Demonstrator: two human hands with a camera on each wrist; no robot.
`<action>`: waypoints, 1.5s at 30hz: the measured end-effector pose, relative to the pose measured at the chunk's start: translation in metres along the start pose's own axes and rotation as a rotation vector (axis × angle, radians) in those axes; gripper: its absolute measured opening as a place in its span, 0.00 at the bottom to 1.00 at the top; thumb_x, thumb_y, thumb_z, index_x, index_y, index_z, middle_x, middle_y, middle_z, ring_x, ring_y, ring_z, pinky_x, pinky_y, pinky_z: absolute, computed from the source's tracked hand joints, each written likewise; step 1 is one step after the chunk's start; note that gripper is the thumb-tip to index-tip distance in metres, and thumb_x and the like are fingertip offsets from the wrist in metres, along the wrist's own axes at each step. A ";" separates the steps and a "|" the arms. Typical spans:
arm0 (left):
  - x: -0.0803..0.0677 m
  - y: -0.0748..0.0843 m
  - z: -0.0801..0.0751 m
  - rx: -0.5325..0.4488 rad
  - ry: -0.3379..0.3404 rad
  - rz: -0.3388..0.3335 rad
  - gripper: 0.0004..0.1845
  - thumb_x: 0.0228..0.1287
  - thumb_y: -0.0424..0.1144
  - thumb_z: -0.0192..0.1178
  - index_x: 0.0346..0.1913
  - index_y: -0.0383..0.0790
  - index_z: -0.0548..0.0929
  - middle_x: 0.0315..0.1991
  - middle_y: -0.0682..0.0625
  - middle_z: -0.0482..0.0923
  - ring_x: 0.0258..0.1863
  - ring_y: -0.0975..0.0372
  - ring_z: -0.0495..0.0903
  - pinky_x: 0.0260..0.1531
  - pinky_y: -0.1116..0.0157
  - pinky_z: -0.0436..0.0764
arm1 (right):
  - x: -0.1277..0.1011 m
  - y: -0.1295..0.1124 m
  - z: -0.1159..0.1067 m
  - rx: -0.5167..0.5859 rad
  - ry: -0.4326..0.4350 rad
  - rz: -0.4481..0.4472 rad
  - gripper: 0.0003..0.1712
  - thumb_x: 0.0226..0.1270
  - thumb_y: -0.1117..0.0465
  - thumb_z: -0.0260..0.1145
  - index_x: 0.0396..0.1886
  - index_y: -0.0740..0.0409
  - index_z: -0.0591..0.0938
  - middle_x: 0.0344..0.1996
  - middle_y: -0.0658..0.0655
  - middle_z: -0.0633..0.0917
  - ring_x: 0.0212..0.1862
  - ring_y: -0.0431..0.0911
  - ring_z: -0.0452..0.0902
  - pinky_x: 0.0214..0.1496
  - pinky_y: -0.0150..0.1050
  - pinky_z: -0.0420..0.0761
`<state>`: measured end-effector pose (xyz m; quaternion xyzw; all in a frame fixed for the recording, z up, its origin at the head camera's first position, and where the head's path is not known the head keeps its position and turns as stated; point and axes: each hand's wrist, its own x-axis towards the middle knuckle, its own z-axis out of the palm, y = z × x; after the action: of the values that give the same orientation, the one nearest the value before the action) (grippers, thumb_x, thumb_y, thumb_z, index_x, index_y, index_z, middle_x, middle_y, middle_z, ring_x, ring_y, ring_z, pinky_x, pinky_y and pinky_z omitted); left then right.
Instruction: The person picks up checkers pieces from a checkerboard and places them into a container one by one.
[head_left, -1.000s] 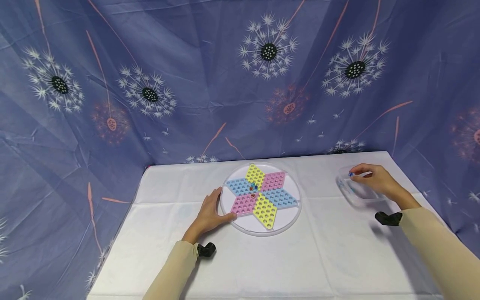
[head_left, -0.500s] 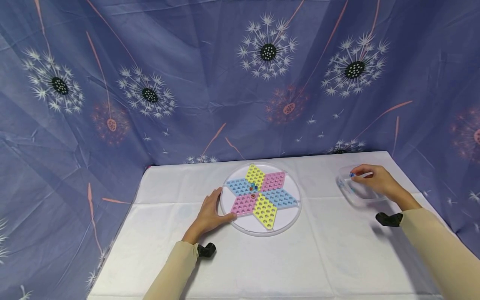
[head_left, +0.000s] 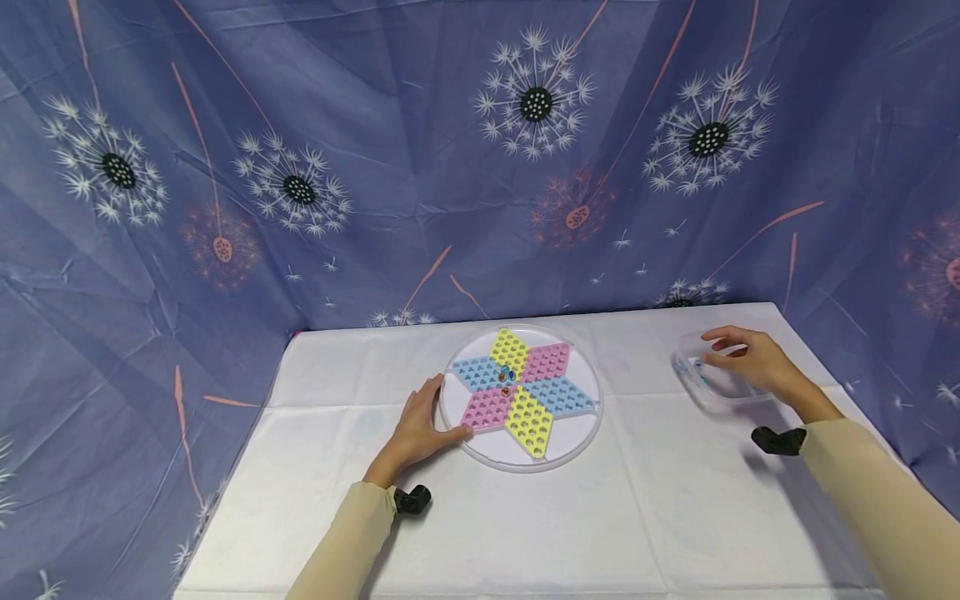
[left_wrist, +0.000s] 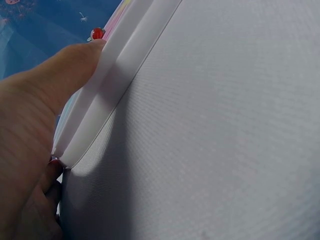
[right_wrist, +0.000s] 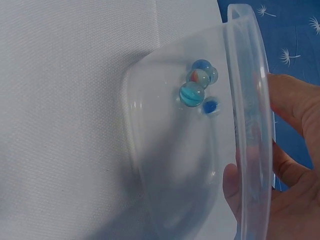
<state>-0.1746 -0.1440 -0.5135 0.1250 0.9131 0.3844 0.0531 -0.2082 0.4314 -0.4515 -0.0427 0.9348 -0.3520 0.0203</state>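
A round white Chinese checkers board (head_left: 573, 432) with a pink, yellow and blue star lies on the table. Several marbles (head_left: 506, 378) sit near its centre. My left hand (head_left: 417, 427) holds the board's left edge, thumb at the front rim and fingers farther back. The left wrist view shows the thumb over the rim and a red marble (left_wrist: 97, 33) beyond it. My right hand (head_left: 753, 365) is over a clear plastic container (right_wrist: 250, 125), thumb and fingers apart with nothing between them. Several glass marbles (right_wrist: 192, 94) lie in the container, blue, turquoise and one with red.
A white cloth (head_left: 630, 517) covers the table. Behind and beside it hangs a blue curtain (head_left: 420, 167) with dandelion prints. The container stands near the table's right edge, apart from the board.
My right hand has let go of the blue marbles it pinched; marbles now show lower, in the container. The thumb and fingers have parted. My left hand and the board are still.
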 end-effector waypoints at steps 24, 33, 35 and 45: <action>0.000 0.000 0.000 -0.007 -0.001 0.012 0.62 0.52 0.59 0.77 0.82 0.38 0.53 0.81 0.40 0.54 0.81 0.46 0.49 0.82 0.50 0.43 | -0.001 -0.002 -0.004 -0.028 0.023 -0.023 0.26 0.72 0.50 0.70 0.62 0.60 0.81 0.58 0.69 0.82 0.46 0.41 0.79 0.40 0.29 0.82; 0.000 0.001 -0.001 -0.001 -0.004 0.011 0.62 0.53 0.59 0.77 0.82 0.37 0.53 0.81 0.40 0.54 0.81 0.46 0.49 0.81 0.50 0.43 | -0.001 -0.008 -0.011 -0.040 0.008 -0.022 0.26 0.73 0.49 0.69 0.63 0.60 0.81 0.58 0.70 0.81 0.52 0.63 0.80 0.39 0.31 0.84; 0.000 0.001 -0.001 -0.003 -0.006 0.009 0.62 0.53 0.59 0.77 0.82 0.37 0.53 0.81 0.40 0.54 0.81 0.46 0.49 0.81 0.50 0.43 | -0.001 -0.011 -0.013 -0.039 -0.005 -0.024 0.27 0.73 0.49 0.69 0.64 0.60 0.81 0.58 0.70 0.81 0.53 0.64 0.80 0.39 0.32 0.84; 0.000 0.000 -0.001 -0.004 -0.003 0.017 0.62 0.53 0.59 0.77 0.82 0.37 0.53 0.81 0.40 0.54 0.81 0.46 0.50 0.81 0.50 0.43 | 0.005 -0.028 -0.024 -0.070 -0.012 -0.082 0.26 0.73 0.48 0.69 0.64 0.57 0.81 0.58 0.67 0.82 0.46 0.39 0.79 0.41 0.29 0.82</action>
<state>-0.1744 -0.1449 -0.5128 0.1331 0.9113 0.3863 0.0513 -0.2125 0.4255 -0.4151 -0.0837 0.9438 -0.3196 0.0100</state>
